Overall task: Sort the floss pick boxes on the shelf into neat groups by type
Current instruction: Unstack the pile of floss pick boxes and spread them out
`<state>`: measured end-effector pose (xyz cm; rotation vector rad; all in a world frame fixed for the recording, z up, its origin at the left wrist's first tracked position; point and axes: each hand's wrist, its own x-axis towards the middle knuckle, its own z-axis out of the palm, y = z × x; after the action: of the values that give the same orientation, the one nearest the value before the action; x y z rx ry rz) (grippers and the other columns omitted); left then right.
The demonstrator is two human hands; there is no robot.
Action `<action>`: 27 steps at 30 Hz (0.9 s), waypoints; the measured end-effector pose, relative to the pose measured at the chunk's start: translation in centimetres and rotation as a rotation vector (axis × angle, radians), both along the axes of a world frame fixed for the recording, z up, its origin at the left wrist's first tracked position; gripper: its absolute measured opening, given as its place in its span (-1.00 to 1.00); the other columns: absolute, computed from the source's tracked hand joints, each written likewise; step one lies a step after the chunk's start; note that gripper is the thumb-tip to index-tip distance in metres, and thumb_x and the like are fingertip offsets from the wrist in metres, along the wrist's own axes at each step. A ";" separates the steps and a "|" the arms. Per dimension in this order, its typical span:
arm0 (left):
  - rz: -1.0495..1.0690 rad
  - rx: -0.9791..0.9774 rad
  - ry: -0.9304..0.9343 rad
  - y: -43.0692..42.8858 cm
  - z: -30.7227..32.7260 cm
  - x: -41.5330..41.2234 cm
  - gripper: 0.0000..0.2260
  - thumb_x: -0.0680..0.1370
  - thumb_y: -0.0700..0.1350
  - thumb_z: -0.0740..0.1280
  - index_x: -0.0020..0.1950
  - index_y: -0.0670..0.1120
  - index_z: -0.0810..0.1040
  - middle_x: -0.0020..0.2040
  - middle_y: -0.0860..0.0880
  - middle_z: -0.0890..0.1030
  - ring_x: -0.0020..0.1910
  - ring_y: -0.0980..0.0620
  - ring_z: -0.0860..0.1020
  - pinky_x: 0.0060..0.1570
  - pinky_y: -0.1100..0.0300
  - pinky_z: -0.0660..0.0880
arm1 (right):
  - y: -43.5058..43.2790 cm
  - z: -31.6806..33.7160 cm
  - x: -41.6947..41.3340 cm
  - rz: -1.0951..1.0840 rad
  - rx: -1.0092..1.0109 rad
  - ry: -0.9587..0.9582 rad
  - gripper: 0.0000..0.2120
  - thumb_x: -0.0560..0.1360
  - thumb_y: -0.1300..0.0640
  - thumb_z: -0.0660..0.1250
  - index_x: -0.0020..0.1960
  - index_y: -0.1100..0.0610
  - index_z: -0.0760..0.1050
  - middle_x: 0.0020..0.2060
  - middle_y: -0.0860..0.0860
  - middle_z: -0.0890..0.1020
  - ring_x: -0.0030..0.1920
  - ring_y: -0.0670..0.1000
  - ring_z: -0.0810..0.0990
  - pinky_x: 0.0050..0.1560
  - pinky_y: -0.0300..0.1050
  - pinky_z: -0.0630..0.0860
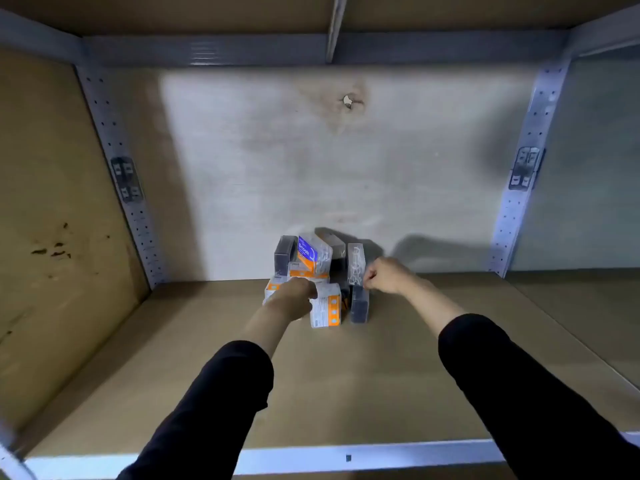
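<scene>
Floss pick boxes [318,282] sit in one mixed heap at the far middle of the shelf [398,375], pushed up against the back wall [277,150]. Types are jumbled, so no groups are formed yet; sorting looks barely started.

Left hand [294,293] is at the near left of the heap, fingers curled round the left side of an orange-and-white box [327,310] lying at the near edge. Likely grip reason: this box is outermost and free to lift without disturbing the rest.

Right hand [384,276] is on the right side of the heap, curled tight, with fingertips [366,283] pinching the right edge of a clear box [356,263] that stands upright. The pinch looks like it steadies or pulls that tall, narrow box, which would tip easily.

A dark box [359,306] lies just below the clear one, touching the orange-and-white box's right side. A blue-and-orange box [309,254] leans tilted on top at the far side, with another dark one at its left. It rests on others, so it may slide when lower boxes move.

Plenty of bare shelf lies left and right of the heap, so each hand can probably carry its type out to its own side.
</scene>
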<state>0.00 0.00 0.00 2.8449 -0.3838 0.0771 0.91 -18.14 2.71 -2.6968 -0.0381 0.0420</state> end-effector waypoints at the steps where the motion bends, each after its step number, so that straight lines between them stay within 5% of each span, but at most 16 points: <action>1: -0.010 0.016 0.009 -0.2 -0.1 0.3 -0.68 0.57 -0.27 0.22 0.32 -0.17 0.46 0.36 -0.13 0.45 0.32 -0.09 0.44 0.33 0.15 0.37 | 0.1 0.0 0.8 -0.011 0.010 -0.008 -0.78 0.49 0.23 0.30 0.08 0.31 0.58 0.09 0.19 0.64 0.10 0.14 0.61 0.18 0.00 0.53; 7: -0.071 0.017 -0.040 -0.8 -2.3 3.0 -0.64 0.57 -0.16 0.24 0.38 -0.16 0.40 0.37 -0.12 0.41 0.33 -0.08 0.41 0.30 0.15 0.33 | 0.8 -0.4 4.7 -0.120 0.029 -0.154 -0.84 0.50 0.22 0.28 -0.03 0.31 0.55 0.00 0.17 0.58 0.08 0.17 0.59 -0.04 -0.12 0.48; 11: -0.121 0.032 -0.127 -0.5 -3.6 3.6 -0.65 0.60 -0.15 0.19 0.38 -0.16 0.40 0.36 -0.11 0.39 0.34 -0.07 0.38 0.33 0.14 0.34 | 1.2 -1.3 5.7 -0.187 0.056 -0.219 -0.61 0.51 0.09 0.30 0.27 0.27 0.39 0.21 0.18 0.47 0.19 0.18 0.50 0.15 -0.01 0.47; 14: -0.150 0.069 -0.168 0.0 -4.2 3.3 -0.68 0.59 -0.18 0.18 0.34 -0.19 0.44 0.31 -0.14 0.42 0.31 -0.10 0.39 0.28 0.08 0.38 | 1.6 -1.7 6.1 -0.215 0.119 -0.254 -0.58 0.49 0.06 0.34 0.26 0.27 0.41 0.20 0.18 0.49 0.18 0.17 0.51 0.09 -0.06 0.46; 17: -0.220 0.050 -0.266 0.1 -4.7 2.4 -0.78 0.41 -0.31 0.25 -0.02 -0.25 0.63 -0.04 -0.19 0.61 -0.06 -0.16 0.62 -0.18 0.15 0.60 | 2.2 -1.9 6.2 -0.253 0.209 -0.223 -0.58 0.48 0.09 0.35 0.25 0.28 0.41 0.20 0.20 0.50 0.18 0.17 0.51 -0.04 -0.14 0.42; 19: -0.247 0.152 -0.311 0.4 -5.0 2.0 -0.80 0.26 -0.26 0.23 -0.29 -0.12 0.65 -0.30 -0.05 0.62 -0.36 -0.01 0.62 -0.48 0.32 0.53 | 2.4 -1.7 6.0 -0.287 0.237 -0.202 -0.57 0.47 0.09 0.37 0.25 0.29 0.42 0.22 0.22 0.50 0.22 0.19 0.49 0.04 -0.11 0.45; 22: -0.283 0.303 -0.384 0.4 -5.4 1.1 -0.73 0.27 -0.18 0.13 -0.35 -0.04 0.64 -0.35 0.04 0.61 -0.41 0.08 0.59 -0.44 0.33 0.48 | 2.3 -1.4 5.6 -0.309 0.242 -0.184 -0.55 0.43 0.08 0.40 0.21 0.33 0.45 0.21 0.23 0.53 0.22 0.18 0.51 0.04 -0.11 0.47; 27: -0.424 0.313 -0.317 0.3 -5.6 -0.7 -0.81 0.27 -0.07 0.22 -0.38 -0.02 0.63 -0.37 0.07 0.60 -0.42 0.10 0.60 -0.48 0.39 0.43 | 1.3 -0.9 4.6 -0.282 0.238 -0.129 -0.62 0.41 0.07 0.42 0.08 0.32 0.47 0.03 0.20 0.56 0.11 0.16 0.55 -0.45 -0.27 0.24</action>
<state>-0.72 0.35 -5.57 2.9769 -1.1462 0.4196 5.50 -16.86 1.81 -2.4385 0.2805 -0.2091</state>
